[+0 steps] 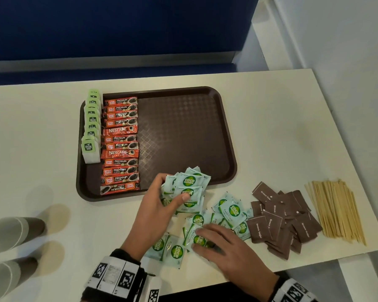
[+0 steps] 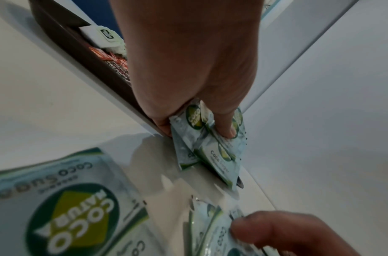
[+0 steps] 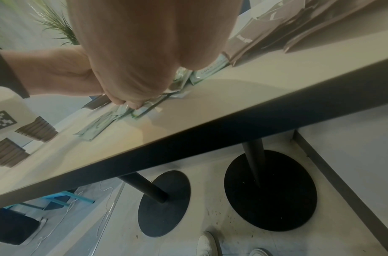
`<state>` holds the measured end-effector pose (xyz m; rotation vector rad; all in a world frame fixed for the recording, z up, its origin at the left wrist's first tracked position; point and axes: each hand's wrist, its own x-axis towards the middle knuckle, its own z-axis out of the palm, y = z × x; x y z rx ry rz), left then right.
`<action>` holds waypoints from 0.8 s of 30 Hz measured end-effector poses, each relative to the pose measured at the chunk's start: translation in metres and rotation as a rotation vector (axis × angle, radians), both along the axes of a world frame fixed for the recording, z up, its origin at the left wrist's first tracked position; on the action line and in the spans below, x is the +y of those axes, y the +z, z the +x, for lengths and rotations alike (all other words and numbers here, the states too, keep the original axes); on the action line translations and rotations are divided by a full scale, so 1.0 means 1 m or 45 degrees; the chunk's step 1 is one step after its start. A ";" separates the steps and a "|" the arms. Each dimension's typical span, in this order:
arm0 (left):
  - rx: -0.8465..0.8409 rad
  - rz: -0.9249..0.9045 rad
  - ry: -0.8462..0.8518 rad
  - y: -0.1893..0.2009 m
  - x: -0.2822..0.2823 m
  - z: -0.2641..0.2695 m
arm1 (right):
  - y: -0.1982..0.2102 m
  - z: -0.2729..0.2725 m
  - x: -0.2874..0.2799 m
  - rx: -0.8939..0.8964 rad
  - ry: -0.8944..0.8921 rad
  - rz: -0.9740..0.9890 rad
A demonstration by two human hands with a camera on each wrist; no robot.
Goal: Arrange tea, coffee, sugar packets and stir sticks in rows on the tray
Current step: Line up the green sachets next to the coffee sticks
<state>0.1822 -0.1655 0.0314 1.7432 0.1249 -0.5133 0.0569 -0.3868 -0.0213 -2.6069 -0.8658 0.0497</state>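
A brown tray [image 1: 183, 127] holds a row of green tea bags [image 1: 92, 127] along its left rim and a row of red coffee sticks [image 1: 120, 144] beside them. My left hand [image 1: 172, 188] grips a fanned stack of green-and-white coco sugar packets [image 1: 189, 182] over the tray's near edge, thumb on top; the left wrist view shows the same stack [image 2: 210, 155]. My right hand [image 1: 196, 240] lies with straight fingers on the loose coco sugar packets [image 1: 229, 210] on the table. Brown sugar packets [image 1: 282, 216] and wooden stir sticks [image 1: 336, 210] lie to the right.
Two stacks of paper cups [image 1: 13, 232] [image 1: 7, 277] lie on their sides at the near left. The table's near edge [image 3: 232, 119] runs just below my right hand, and its right edge is close behind the stir sticks. The tray's right two thirds are bare.
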 end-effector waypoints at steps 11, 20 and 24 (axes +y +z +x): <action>0.166 -0.299 0.219 0.021 0.000 0.018 | 0.057 0.053 0.009 0.234 -0.670 0.603; 0.131 -0.474 0.212 0.055 -0.018 0.053 | 0.123 0.178 0.046 0.760 -0.663 1.148; 0.041 -0.500 0.323 0.053 -0.018 0.066 | 0.104 0.190 0.079 0.611 -0.835 1.175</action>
